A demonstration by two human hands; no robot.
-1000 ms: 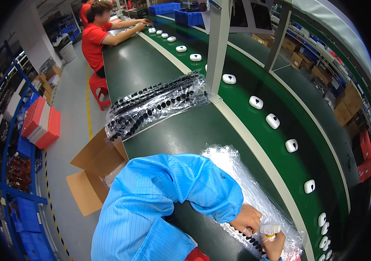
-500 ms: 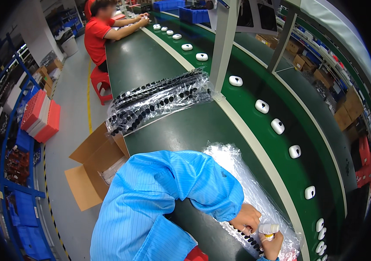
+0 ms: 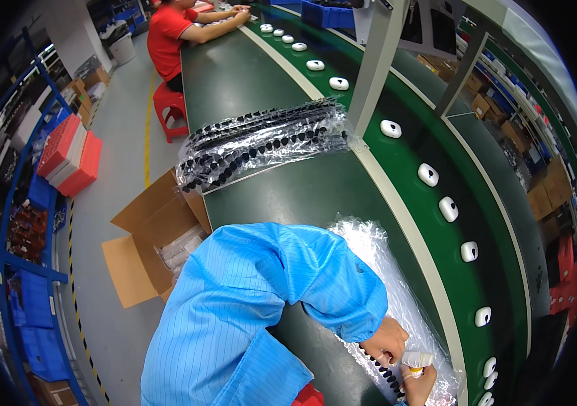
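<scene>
In the head view, my right hand (image 3: 420, 386) grips a small white, translucent cylindrical piece with a yellow band (image 3: 417, 359) at the lower right. Close against it, my left hand (image 3: 386, 340) has its fingers pinched together over the plastic; what they hold, if anything, is hidden. Beneath both hands lies a shiny clear plastic sheet or bag (image 3: 396, 298). A row of small black pieces (image 3: 387, 379) runs along its near edge, beside my fingers.
A green conveyor (image 3: 410, 152) on the right carries several white rounded cases (image 3: 449, 209). More plastic bags with black pieces (image 3: 261, 149) lie across the bench. An open cardboard box (image 3: 146, 210) stands left. A co-worker in red (image 3: 166, 40) sits at the far end.
The view has shifted a little, and the white cases have moved slightly nearer along the conveyor. Both hands keep nearly the same pose around the white cylindrical piece.
</scene>
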